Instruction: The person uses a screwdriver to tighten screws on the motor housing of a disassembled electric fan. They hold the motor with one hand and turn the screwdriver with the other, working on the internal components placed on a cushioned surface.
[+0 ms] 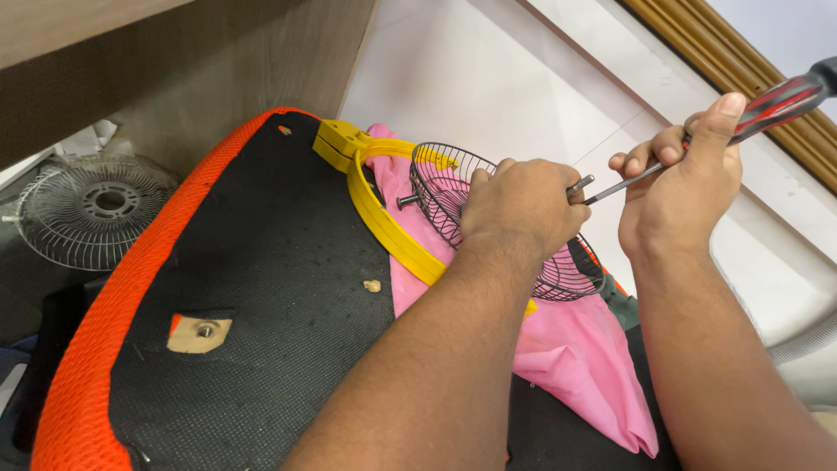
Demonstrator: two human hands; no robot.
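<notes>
In the head view the left hand [521, 205] is closed over the rim of a dark wire fan guard [453, 187], steadying it on a pink cloth [575, 353] near the far edge of an upturned black seat pad with orange trim [261, 288]. The right hand [676, 187] grips a red and black screwdriver [776, 103], its shaft reaching a bolt [580, 184] sticking out by the left hand's knuckles. A second bolt [408, 201] shows on the guard's other side, beside a yellow ring frame [384, 218]. By my reading the fastening is partway, bolts seated but not tightened. A pale wire guard [91, 209] lies off the pad's left edge
</notes>
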